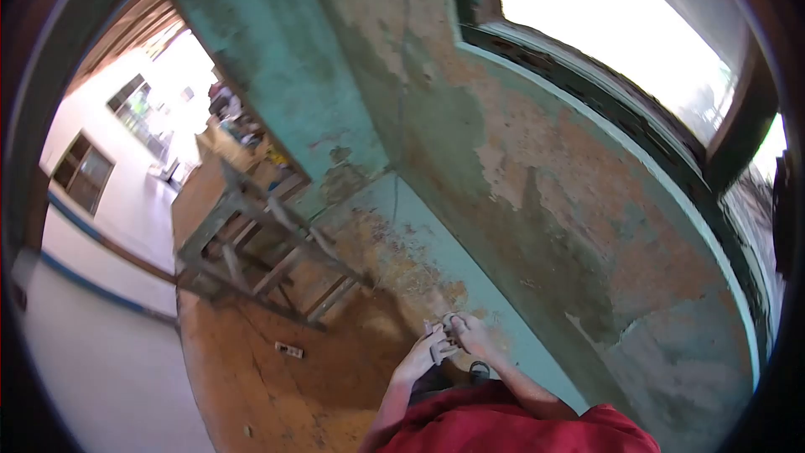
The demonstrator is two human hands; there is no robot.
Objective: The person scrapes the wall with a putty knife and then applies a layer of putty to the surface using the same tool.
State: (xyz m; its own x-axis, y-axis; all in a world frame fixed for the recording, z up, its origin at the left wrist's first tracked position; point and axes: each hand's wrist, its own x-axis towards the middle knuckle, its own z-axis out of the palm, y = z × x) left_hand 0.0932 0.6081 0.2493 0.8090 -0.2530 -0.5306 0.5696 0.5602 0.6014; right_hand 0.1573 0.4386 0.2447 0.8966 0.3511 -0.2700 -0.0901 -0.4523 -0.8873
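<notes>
Floor [335, 382] below our left hand [415, 359] and right hand [471, 337], close together; whether either grasps anything, we cannot tell. Slack grip could drop any small piece.

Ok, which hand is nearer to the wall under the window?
Right. The right hand is on the side nearer the wall; the left hand is farther out, toward the brown floor.

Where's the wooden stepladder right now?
In the head view, the stepladder stands left of centre on the brown floor, near the doorway, farther away than the left hand.
</notes>
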